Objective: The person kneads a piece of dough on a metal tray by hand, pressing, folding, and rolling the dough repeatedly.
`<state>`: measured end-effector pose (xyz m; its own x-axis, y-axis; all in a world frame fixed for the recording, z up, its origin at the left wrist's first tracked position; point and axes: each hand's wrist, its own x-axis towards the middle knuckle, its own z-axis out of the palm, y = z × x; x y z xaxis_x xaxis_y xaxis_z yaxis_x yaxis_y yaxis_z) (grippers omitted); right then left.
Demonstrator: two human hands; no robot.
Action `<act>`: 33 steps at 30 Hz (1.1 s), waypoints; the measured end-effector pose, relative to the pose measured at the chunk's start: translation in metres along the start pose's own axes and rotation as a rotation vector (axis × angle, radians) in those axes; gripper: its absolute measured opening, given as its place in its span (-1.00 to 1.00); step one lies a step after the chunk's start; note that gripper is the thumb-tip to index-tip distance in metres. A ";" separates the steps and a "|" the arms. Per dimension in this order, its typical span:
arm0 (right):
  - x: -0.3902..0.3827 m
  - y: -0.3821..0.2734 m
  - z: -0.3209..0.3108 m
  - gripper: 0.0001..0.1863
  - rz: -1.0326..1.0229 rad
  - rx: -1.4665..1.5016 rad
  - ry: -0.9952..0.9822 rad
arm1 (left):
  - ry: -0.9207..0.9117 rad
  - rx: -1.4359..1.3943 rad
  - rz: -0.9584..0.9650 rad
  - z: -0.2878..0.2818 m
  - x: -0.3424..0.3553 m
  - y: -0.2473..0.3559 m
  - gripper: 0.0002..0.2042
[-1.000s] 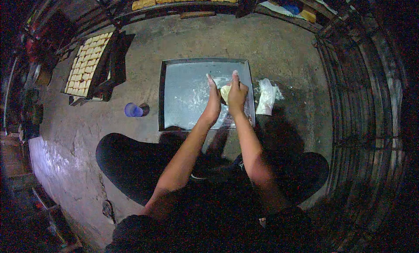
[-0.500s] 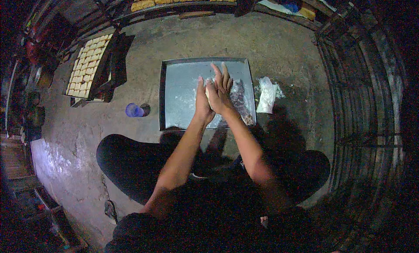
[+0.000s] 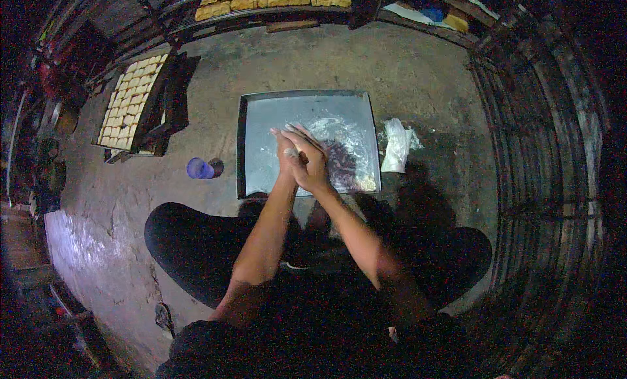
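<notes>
My left hand point(image 3: 285, 155) and my right hand point(image 3: 307, 162) are pressed palm to palm over the left-middle of a shallow metal tray point(image 3: 258, 104), flour on their fingers. The right palm lies across the left one. Whatever is between them is hidden. White powder point(image 3: 330, 126) is smeared over the tray, with pale crumbs point(image 3: 364, 183) in its lower right corner. Just right of the tray lies a white plastic bag point(image 3: 396, 146) with spilt powder, and to its left stands a translucent blue cup point(image 3: 199, 168).
A tray of pale pieces in rows point(image 3: 130, 98) rests raised at the left. Baked loaves point(image 3: 274, 1) line a shelf at the back. Dark metal racks point(image 3: 542, 157) run along the right. My bent legs point(image 3: 176, 242) are just below the tray.
Both hands have moved left and rotated so the right lies over the left. The pale dough seen between them earlier is now covered. The right fingers, spread half a second ago, have come together.
</notes>
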<state>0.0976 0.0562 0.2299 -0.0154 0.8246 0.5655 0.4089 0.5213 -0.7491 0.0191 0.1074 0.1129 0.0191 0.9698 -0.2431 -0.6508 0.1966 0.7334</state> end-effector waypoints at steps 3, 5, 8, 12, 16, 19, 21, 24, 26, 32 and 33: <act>-0.004 0.010 -0.026 -0.69 0.377 0.105 0.072 | -0.185 -0.182 -0.287 0.063 -0.038 0.017 -0.31; 0.008 0.009 -0.017 -0.67 0.173 -0.176 0.073 | -0.465 -0.386 -0.306 0.009 -0.021 0.001 -0.14; 0.013 0.038 -0.041 -0.41 0.282 -0.292 0.078 | -0.199 -0.348 -0.501 0.080 -0.058 0.012 -0.01; 0.026 0.041 -0.051 -0.31 0.584 -0.091 0.128 | -0.250 -0.155 -0.466 0.093 -0.072 0.018 0.10; 0.025 0.053 -0.039 -0.43 0.916 0.293 0.415 | -0.067 -0.052 -0.314 0.082 -0.059 -0.001 -0.07; 0.014 0.067 -0.034 -0.47 1.047 0.846 0.588 | 0.015 0.287 0.161 0.078 -0.058 -0.012 -0.20; 0.013 0.066 -0.028 -0.53 1.104 0.904 0.513 | -0.010 0.398 0.285 0.076 -0.055 0.001 -0.31; 0.006 0.059 -0.021 -0.67 1.166 0.984 0.348 | 0.000 0.369 0.306 0.098 -0.066 0.030 -0.33; 0.008 0.047 -0.009 -0.70 0.946 0.595 0.283 | -0.098 0.348 0.284 0.079 -0.048 0.030 -0.31; 0.001 0.071 -0.015 -0.33 0.905 0.395 -0.120 | -0.141 0.380 0.174 0.085 -0.051 0.053 -0.39; 0.001 0.073 -0.011 -0.27 0.890 0.341 -0.146 | -0.100 0.430 0.155 0.084 -0.051 0.056 -0.42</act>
<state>0.1377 0.0923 0.1797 0.0494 0.9560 -0.2891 0.0393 -0.2911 -0.9559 0.0457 0.0807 0.2194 0.0328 0.9975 -0.0629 -0.2789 0.0696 0.9578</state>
